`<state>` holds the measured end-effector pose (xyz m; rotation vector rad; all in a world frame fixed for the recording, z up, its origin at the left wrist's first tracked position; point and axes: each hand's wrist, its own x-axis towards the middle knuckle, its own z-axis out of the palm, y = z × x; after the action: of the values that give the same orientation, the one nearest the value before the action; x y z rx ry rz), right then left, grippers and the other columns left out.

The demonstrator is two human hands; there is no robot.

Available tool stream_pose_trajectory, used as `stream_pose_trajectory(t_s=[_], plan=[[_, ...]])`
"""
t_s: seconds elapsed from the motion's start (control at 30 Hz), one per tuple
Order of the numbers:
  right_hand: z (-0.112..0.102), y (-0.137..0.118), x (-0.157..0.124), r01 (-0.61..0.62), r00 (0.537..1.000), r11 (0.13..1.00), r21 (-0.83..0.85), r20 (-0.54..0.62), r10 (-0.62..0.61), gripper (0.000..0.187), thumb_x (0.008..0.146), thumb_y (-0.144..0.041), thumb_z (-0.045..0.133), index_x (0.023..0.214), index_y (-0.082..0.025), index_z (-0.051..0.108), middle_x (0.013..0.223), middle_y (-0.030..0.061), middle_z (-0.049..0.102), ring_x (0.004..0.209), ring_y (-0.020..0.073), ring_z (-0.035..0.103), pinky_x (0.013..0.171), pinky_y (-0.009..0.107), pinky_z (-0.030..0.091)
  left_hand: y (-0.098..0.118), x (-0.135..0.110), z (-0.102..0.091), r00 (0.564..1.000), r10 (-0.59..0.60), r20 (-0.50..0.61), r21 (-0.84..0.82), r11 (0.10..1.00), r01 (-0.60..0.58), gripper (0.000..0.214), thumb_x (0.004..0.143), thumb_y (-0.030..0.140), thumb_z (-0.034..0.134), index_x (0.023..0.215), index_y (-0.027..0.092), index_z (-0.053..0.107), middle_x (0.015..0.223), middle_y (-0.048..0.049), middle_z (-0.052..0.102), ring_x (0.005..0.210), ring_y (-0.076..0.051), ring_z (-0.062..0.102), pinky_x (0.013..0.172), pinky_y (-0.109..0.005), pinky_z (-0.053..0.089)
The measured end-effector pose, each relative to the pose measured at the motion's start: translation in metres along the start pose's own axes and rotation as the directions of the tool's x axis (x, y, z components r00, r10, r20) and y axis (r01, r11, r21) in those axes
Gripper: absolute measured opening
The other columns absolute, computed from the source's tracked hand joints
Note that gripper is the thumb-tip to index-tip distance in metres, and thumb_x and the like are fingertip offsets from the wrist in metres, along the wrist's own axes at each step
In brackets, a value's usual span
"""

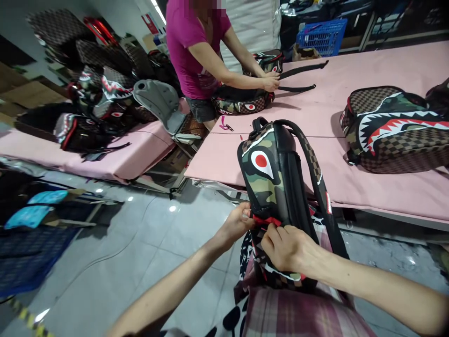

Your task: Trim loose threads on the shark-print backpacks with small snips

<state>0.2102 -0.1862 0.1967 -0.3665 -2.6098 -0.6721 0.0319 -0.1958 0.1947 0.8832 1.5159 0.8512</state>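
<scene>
A camouflage backpack (pixel 277 187) with a red-and-white eye print and black panels stands on its end at my lap, leaning against the pink table edge. Low on its side, red fabric (pixel 264 220) shows at a pocket opening. My left hand (pixel 236 223) pinches the pocket edge from the left. Closed over the pocket's right part, my right hand (pixel 289 245) has its fingertips at the red fabric; part of its grip is hidden. A checkered shoulder strap (pixel 313 159) hangs down the bag's right side.
A co-worker (pixel 199 56) across the pink table (pixel 298 119) handles black straps on another backpack. A shark-mouth backpack (pixel 396 128) lies at right. Small snips (pixel 228 127) rest near the left edge. Bags crowd the left table (pixel 140 157), beside a grey chair (pixel 157 103).
</scene>
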Motion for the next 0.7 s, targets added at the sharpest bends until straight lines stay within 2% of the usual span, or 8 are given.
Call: stream_pose_trajectory(t_s=[0.1,0.2,0.27,0.33,0.4,0.47,0.57,0.7], plan=[[0.000,0.000,-0.005,-0.008,1.000,1.000,-0.024,0.024,0.008,0.009,0.079,-0.008,0.047,0.083,-0.010,0.055,0.079,0.0112,0.063,0.059,0.0153,0.054,0.049,0.026,0.033,-0.001,-0.003,0.003,1.000,-0.019,0.014,-0.035,0.999,0.020,0.033,0.059,0.022,0.066,0.086,0.014,0.050,0.069,0.0035,0.053,0.059,-0.010,0.054,0.058,-0.024,0.042],[0.000,0.004,-0.011,-0.066,0.997,0.997,0.038,0.035,0.065,0.013,0.079,-0.006,0.044,0.082,-0.012,0.054,0.078,0.0082,0.061,0.056,0.0136,0.051,0.048,0.026,0.032,-0.004,-0.001,0.007,1.000,0.004,-0.026,0.017,1.000,-0.003,0.033,0.062,0.021,0.062,0.092,0.015,0.050,0.068,0.0044,0.051,0.057,-0.009,0.052,0.055,-0.022,0.041],[-0.002,0.011,-0.016,-0.125,0.992,0.987,0.105,0.031,0.122,0.016,0.080,-0.006,0.041,0.082,-0.014,0.054,0.075,0.0055,0.059,0.053,0.0122,0.049,0.048,0.026,0.031,-0.006,0.001,0.010,0.996,0.068,-0.066,0.148,0.987,-0.058,0.030,0.066,0.024,0.059,0.093,0.016,0.049,0.062,0.0066,0.047,0.053,-0.008,0.047,0.052,-0.021,0.037],[-0.007,0.019,-0.022,-0.158,0.987,0.979,0.133,0.038,0.154,0.018,0.081,-0.005,0.039,0.082,-0.014,0.054,0.072,0.0040,0.058,0.051,0.0119,0.047,0.048,0.027,0.030,-0.005,0.001,0.013,0.984,0.158,-0.079,0.342,0.932,-0.122,0.025,0.071,0.031,0.057,0.091,0.018,0.050,0.058,0.0073,0.044,0.052,-0.009,0.044,0.051,-0.022,0.036],[-0.013,0.027,-0.030,-0.168,0.984,0.978,0.121,0.077,0.160,0.018,0.081,-0.004,0.040,0.082,-0.015,0.055,0.073,0.0040,0.059,0.052,0.0122,0.048,0.049,0.028,0.030,-0.004,0.002,0.018,0.963,0.256,-0.084,0.504,0.845,-0.180,0.023,0.075,0.036,0.054,0.090,0.019,0.051,0.063,0.0054,0.047,0.058,-0.011,0.046,0.057,-0.024,0.038],[-0.018,0.035,-0.039,-0.209,0.974,0.968,0.136,0.122,0.193,0.020,0.079,-0.002,0.040,0.080,-0.016,0.055,0.075,0.0030,0.061,0.050,0.0118,0.048,0.049,0.027,0.030,-0.006,0.003,0.023,0.925,0.374,-0.076,0.577,0.772,-0.265,0.024,0.076,0.038,0.054,0.092,0.019,0.052,0.076,0.0013,0.052,0.073,-0.015,0.051,0.068,-0.029,0.042],[-0.023,0.045,-0.058,-0.296,0.945,0.926,0.233,0.208,0.250,0.027,0.072,0.003,0.038,0.079,-0.017,0.055,0.080,0.0016,0.063,0.051,0.0104,0.049,0.049,0.026,0.031,-0.012,0.013,0.033,0.872,0.490,-0.024,0.512,0.755,-0.410,0.021,0.078,0.033,0.056,0.092,0.018,0.053,0.092,-0.0031,0.054,0.086,-0.017,0.051,0.079,-0.032,0.042],[-0.027,0.055,-0.087,-0.416,0.903,0.831,0.369,0.270,0.333,0.028,0.070,0.004,0.039,0.081,-0.017,0.054,0.088,0.0019,0.064,0.059,0.0092,0.056,0.052,0.022,0.035,-0.010,0.028,0.055,0.866,0.500,-0.006,0.402,0.794,-0.455,0.019,0.075,0.027,0.062,0.089,0.018,0.053,0.088,-0.0017,0.055,0.080,-0.014,0.052,0.074,-0.028,0.042]])
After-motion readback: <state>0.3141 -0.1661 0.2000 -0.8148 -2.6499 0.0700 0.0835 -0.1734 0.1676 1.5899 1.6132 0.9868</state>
